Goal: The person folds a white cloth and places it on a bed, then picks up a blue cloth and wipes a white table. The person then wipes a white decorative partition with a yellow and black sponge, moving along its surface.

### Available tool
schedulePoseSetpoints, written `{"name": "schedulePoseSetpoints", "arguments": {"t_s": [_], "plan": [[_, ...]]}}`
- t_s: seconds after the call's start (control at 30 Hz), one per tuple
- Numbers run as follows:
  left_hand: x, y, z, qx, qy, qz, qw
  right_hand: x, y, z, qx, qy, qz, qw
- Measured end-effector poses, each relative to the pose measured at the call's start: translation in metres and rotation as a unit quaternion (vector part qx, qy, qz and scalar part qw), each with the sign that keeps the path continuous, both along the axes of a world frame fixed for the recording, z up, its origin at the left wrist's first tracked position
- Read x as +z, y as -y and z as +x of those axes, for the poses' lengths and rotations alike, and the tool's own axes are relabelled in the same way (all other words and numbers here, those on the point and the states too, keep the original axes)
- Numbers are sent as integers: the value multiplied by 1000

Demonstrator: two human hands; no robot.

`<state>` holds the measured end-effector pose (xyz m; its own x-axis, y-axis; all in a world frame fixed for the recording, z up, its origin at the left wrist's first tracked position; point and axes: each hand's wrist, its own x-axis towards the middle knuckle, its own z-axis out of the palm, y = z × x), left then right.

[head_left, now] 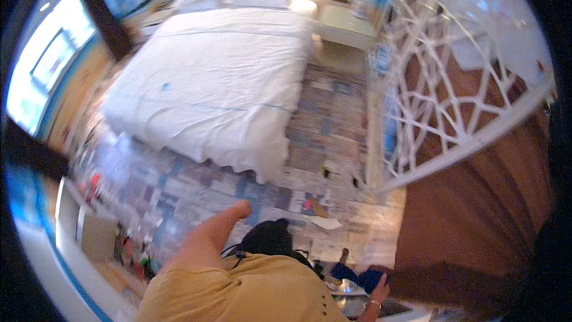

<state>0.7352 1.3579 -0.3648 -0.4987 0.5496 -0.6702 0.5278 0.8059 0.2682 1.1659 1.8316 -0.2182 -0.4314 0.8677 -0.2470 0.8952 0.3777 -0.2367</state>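
My left arm reaches forward over the floor, with my left hand (pixel 243 207) at its end, small and blurred. How its fingers lie is hidden, and nothing shows in it. Low on the right, my right hand (pixel 380 289) has its fingers bent in, a bracelet at the wrist. It is where the edge of a brown curtain (pixel 471 214) meets a dark blue cloth (pixel 357 277); which of the two it grips I cannot make out. A bundled black thing with cords (pixel 268 238) is in front of my yellow shirt.
Ahead stands a bed (pixel 208 71) with a rumpled white cover and pillows. A white lattice screen (pixel 447 83) rises at the right. Small items and a white paper (pixel 325 222) lie on the patchwork-patterned floor (pixel 333 125). A low cabinet (pixel 98 232) and clutter are at the left.
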Motion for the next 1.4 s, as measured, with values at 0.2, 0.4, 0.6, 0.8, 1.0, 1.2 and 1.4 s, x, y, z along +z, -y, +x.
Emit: {"name": "schedulePoseSetpoints", "arguments": {"t_s": [0.2, 0.4, 0.6, 0.8, 1.0, 1.2, 1.4], "plan": [[36, 29, 139, 277, 35, 113, 954, 23, 31, -34, -152, -348, -599, 705], [54, 53, 265, 311, 93, 193, 926, 23, 42, -41, -72, -316, -561, 762], [55, 97, 338, 329, 79, 186, 922, 37, 96, -53, 78, -127, -653, 742], [12, 127, 404, 432, 127, 149, 880, 27, 138, -55, 90, -48, -580, 809], [36, 173, 430, 451, 85, 142, 877, 30, 151, -41, 95, -22, -506, 857], [92, 203, 403, 468, 53, 285, 835, 56, 179, -41, 132, -62, -495, 856], [199, 201, 332, 426, 32, 442, 788, 143, 335, -105, 186, -106, -561, 800]]}}
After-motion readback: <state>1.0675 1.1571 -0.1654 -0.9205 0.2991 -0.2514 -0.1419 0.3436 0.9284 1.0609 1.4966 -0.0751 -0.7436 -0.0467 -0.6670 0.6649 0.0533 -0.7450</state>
